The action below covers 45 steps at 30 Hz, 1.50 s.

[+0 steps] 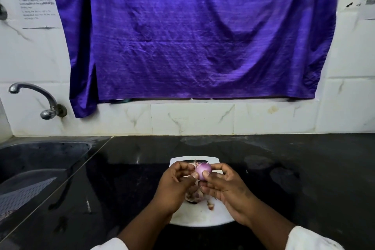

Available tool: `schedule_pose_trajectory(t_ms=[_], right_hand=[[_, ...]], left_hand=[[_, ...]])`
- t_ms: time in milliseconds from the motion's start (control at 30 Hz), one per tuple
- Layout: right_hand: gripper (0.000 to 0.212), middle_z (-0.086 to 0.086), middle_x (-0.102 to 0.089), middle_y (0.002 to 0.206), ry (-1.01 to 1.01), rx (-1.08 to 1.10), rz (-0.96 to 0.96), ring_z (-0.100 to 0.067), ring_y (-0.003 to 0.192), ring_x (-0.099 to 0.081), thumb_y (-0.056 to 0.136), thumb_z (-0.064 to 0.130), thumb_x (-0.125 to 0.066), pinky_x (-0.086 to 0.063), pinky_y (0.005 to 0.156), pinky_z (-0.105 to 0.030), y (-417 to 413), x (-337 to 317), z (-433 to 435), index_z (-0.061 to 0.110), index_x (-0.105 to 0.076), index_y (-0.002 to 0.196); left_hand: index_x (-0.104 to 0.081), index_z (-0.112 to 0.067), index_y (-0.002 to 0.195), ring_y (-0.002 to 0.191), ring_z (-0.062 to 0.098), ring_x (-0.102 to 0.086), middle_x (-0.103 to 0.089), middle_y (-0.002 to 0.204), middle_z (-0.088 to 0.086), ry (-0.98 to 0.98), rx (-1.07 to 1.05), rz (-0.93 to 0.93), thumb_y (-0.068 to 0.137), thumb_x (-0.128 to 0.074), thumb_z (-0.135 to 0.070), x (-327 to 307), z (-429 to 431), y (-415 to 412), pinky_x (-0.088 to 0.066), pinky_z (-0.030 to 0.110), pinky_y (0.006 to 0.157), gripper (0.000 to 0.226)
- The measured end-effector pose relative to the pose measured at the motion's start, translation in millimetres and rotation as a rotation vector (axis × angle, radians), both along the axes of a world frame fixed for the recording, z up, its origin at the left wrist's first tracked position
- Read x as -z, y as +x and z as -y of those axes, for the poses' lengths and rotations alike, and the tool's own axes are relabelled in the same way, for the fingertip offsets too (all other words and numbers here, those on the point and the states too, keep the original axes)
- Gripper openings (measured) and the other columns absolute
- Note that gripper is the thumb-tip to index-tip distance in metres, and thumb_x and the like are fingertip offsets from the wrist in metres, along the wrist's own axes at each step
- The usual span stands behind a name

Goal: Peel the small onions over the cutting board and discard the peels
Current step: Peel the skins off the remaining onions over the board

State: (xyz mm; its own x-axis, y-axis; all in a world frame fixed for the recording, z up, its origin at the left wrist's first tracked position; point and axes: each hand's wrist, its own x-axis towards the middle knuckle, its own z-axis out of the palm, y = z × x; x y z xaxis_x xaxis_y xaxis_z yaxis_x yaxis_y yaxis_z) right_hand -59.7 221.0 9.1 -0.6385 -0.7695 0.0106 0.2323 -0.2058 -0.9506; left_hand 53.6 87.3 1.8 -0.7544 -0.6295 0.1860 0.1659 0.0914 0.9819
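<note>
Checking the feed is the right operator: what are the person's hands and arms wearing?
Both hands are bare: no gloves, rings, watch or bracelet show on the left hand or the right hand. The forearms are uncovered down to white sleeves, loose-looking cuffs at the bottom edge of the view. No markings show on the fabric.

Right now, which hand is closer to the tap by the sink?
The left hand. The tap is on the wall far to the left, above the sink. The right hand sits on the other side of the onion, farther away.
</note>
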Motion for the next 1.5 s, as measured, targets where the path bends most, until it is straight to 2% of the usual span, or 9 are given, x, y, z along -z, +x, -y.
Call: schedule_pose_trajectory(t_ms=[133,367,600,700,800,900,1233,1367,1500], right_hand=[[0.044,-0.015,-0.078,0.106,0.010,0.019,-0.057,-0.031,0.092,-0.076,0.082,0.007,-0.081,-0.062,0.083,-0.038,-1.2,1.0,-0.2,0.008,-0.060,0.121],[0.044,-0.006,-0.078,0.108,0.048,0.062,-0.247,-0.029,0.096,-0.076,0.078,-0.001,-0.083,-0.063,0.085,-0.048,1.0,1.2,-2.5,0.015,-0.068,0.115],[0.043,-0.003,-0.076,0.105,0.046,0.185,-0.391,-0.013,0.090,-0.074,0.075,-0.002,-0.085,-0.063,0.080,-0.037,7.5,4.7,0.3,0.012,-0.067,0.111],[0.036,-0.005,-0.075,0.103,0.016,0.226,-0.418,-0.007,0.088,-0.074,0.078,-0.004,-0.082,-0.062,0.071,-0.035,10.6,4.7,-0.5,0.008,-0.066,0.108],[0.035,-0.009,-0.075,0.102,0.000,0.256,-0.434,-0.002,0.082,-0.073,0.079,-0.007,-0.080,-0.060,0.066,-0.029,13.5,7.6,-1.6,0.005,-0.064,0.108],[0.036,-0.011,-0.074,0.106,-0.002,0.253,-0.433,-0.005,0.081,-0.074,0.080,-0.004,-0.081,-0.060,0.065,-0.034,16.4,10.8,-3.5,0.006,-0.064,0.110],[0.041,-0.003,-0.074,0.112,-0.022,0.282,-0.455,-0.020,0.110,-0.069,0.078,0.003,-0.085,-0.061,0.090,-0.044,22.1,18.4,-2.5,0.016,-0.065,0.112],[0.040,-0.004,-0.075,0.112,-0.030,0.268,-0.432,-0.022,0.108,-0.071,0.080,0.003,-0.083,-0.061,0.088,-0.043,21.2,18.6,-1.4,0.016,-0.065,0.113],[0.036,-0.011,-0.077,0.110,-0.067,0.217,-0.304,-0.032,0.106,-0.073,0.084,0.004,-0.079,-0.061,0.087,-0.045,19.3,17.5,-4.2,0.012,-0.066,0.117]], left_hand=[[-0.080,-0.015,0.092,0.079,0.018,-0.075,-0.080,0.088,0.004,-0.107,-0.142,-0.002,0.092,-0.076,-0.008,-3.2,-2.6,-3.1,-0.057,0.024,0.067,0.009],[-0.084,-0.018,0.082,0.063,0.013,-0.072,-0.079,0.070,0.002,-0.211,-0.232,0.038,0.088,-0.080,-0.008,-13.8,-6.8,-2.7,-0.057,0.030,0.062,0.013],[-0.083,-0.022,0.076,0.063,0.009,-0.073,-0.077,0.068,-0.005,-0.329,-0.280,0.084,0.085,-0.081,-0.008,-20.6,-15.0,2.1,-0.056,0.026,0.059,0.017],[-0.082,-0.021,0.075,0.063,0.010,-0.074,-0.077,0.067,-0.006,-0.364,-0.305,0.086,0.085,-0.081,-0.008,-24.0,-21.9,5.9,-0.059,0.027,0.061,0.016],[-0.082,-0.020,0.075,0.061,0.005,-0.073,-0.076,0.066,-0.008,-0.390,-0.339,0.082,0.085,-0.080,-0.007,-27.4,-32.6,10.0,-0.055,0.018,0.057,0.016],[-0.079,-0.021,0.072,0.058,0.003,-0.070,-0.075,0.064,-0.010,-0.432,-0.384,0.085,0.083,-0.079,-0.007,-27.7,-42.0,14.7,-0.052,0.016,0.055,0.017],[-0.075,-0.022,0.068,0.058,0.005,-0.070,-0.074,0.063,-0.009,-0.425,-0.435,0.111,0.079,-0.074,-0.007,-25.4,-50.6,20.5,-0.056,0.020,0.055,0.018],[-0.074,-0.021,0.068,0.059,0.005,-0.069,-0.073,0.064,-0.007,-0.421,-0.432,0.121,0.079,-0.076,-0.011,-24.2,-42.3,16.8,-0.052,0.017,0.054,0.015],[-0.075,-0.019,0.070,0.059,0.011,-0.071,-0.074,0.064,-0.003,-0.363,-0.372,0.109,0.080,-0.076,-0.010,-25.3,-35.3,12.0,-0.058,0.026,0.057,0.014]])
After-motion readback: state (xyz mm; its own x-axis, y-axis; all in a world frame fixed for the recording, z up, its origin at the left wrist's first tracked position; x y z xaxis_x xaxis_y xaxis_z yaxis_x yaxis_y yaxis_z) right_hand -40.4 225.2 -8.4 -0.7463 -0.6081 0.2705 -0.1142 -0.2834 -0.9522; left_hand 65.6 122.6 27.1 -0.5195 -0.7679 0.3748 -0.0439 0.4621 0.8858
